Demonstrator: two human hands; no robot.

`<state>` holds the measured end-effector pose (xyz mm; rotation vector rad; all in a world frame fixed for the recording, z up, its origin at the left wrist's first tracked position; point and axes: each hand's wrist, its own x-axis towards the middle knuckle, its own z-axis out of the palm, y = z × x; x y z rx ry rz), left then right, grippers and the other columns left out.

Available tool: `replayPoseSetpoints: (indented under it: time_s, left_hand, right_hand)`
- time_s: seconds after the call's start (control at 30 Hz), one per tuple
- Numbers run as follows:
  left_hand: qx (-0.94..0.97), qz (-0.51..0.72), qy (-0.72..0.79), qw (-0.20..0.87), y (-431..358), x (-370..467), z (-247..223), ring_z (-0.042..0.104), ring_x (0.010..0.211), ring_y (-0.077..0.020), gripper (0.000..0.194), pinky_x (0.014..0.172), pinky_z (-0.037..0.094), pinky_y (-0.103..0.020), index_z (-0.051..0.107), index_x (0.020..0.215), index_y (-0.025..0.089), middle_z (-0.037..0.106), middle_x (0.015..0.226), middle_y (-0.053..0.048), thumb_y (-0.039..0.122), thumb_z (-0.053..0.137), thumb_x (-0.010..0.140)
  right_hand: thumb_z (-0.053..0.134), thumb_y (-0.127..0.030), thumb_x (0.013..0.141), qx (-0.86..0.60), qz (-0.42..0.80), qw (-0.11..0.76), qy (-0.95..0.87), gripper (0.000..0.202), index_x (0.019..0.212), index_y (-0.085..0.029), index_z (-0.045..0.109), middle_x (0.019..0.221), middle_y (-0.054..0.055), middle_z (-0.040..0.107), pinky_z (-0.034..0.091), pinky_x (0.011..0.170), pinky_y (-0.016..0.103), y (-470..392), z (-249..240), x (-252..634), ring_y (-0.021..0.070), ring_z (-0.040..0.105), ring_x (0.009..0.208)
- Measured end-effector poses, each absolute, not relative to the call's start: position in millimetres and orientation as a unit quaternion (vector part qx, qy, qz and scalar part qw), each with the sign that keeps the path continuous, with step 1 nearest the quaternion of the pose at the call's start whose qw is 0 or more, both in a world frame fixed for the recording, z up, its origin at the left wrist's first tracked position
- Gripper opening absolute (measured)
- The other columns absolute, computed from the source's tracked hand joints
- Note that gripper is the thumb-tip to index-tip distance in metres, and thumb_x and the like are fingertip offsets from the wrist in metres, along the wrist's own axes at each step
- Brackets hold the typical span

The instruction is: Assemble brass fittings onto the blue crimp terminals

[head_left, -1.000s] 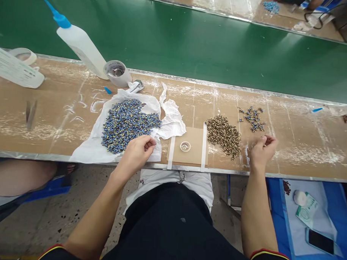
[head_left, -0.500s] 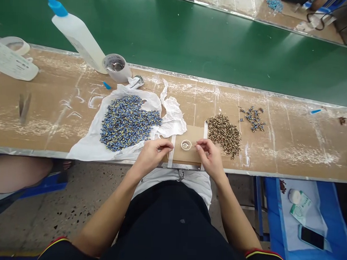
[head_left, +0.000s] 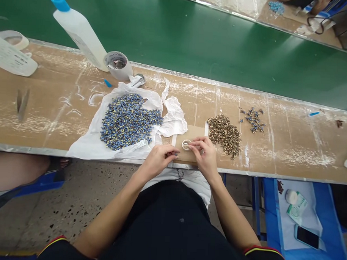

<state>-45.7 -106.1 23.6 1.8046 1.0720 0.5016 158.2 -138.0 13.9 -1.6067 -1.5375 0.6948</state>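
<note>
A small round clear dish (head_left: pixel 186 145) sits on the cardboard between my hands. My right hand (head_left: pixel 204 154) is closed in a pinch at its right edge, holding a thin stick (head_left: pixel 187 145) whose tip is in the dish. Left of the dish, my left hand (head_left: pixel 161 158) pinches a small blue piece (head_left: pixel 175 154), mostly covered by the fingers. A big heap of small blue-and-yellow pieces (head_left: pixel 128 122) lies on white paper (head_left: pixel 87 144) to the left. To the right is a pile of small brass-coloured pieces (head_left: pixel 224 135), with a few blue-and-brass pieces (head_left: pixel 255 119) beyond.
A white squeeze bottle with a blue cap (head_left: pixel 81 35) leans beside a tape roll (head_left: pixel 119 65) at the back left. Tweezers (head_left: pixel 22 105) and another bottle (head_left: pixel 13 58) lie further left. A green surface (head_left: pixel 193 39) runs behind. A phone (head_left: pixel 306 237) rests on the lower right.
My left hand has moved right and slightly nearer me, and a blue piece now shows in its fingertips. My right hand has moved left, closer to the dish.
</note>
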Motion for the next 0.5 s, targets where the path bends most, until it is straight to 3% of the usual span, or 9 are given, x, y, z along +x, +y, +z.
replayPoseSetpoints:
  time_s: [0.1, 0.3, 0.5]
  left_hand:
    - [0.73, 0.201, 0.439, 0.484, -105, -44, 19, 0.064, 0.074, -0.0147, 0.013, 0.07, 0.05, -0.024, 0.071, 0.092, 0.016, 0.073, 0.087, -0.004, 0.021, 0.062, 0.085]
    - [0.748, 0.21, 0.419, 0.47, -102, -41, 9, 0.061, 0.069, -0.0136, 0.013, 0.066, 0.048, -0.023, 0.072, 0.089, 0.015, 0.072, 0.08, -0.004, 0.024, 0.063, 0.086]
    - [0.746, 0.242, 0.421, 0.456, -103, -36, 5, 0.056, 0.062, -0.0106, 0.012, 0.06, 0.043, -0.021, 0.073, 0.091, 0.014, 0.069, 0.078, -0.003, 0.021, 0.063, 0.088]
  right_hand:
    - [0.062, -0.026, 0.091, -0.614, 0.233, 0.379, -0.652, 0.011, 0.088, -0.023, 0.071, 0.101, 0.008, 0.063, 0.048, 0.09, 0.041, -132, 14, 152, 0.0238, 0.058, 0.1]
    - [0.055, -0.027, 0.096, -0.608, 0.153, 0.329, -0.706, 0.019, 0.089, -0.024, 0.073, 0.107, 0.01, 0.065, 0.048, 0.085, 0.041, -123, 17, 147, 0.0253, 0.053, 0.097]
    - [0.057, -0.027, 0.095, -0.612, 0.163, 0.314, -0.707, 0.018, 0.088, -0.023, 0.073, 0.104, 0.01, 0.065, 0.045, 0.091, 0.044, -124, 20, 162, 0.0263, 0.053, 0.1]
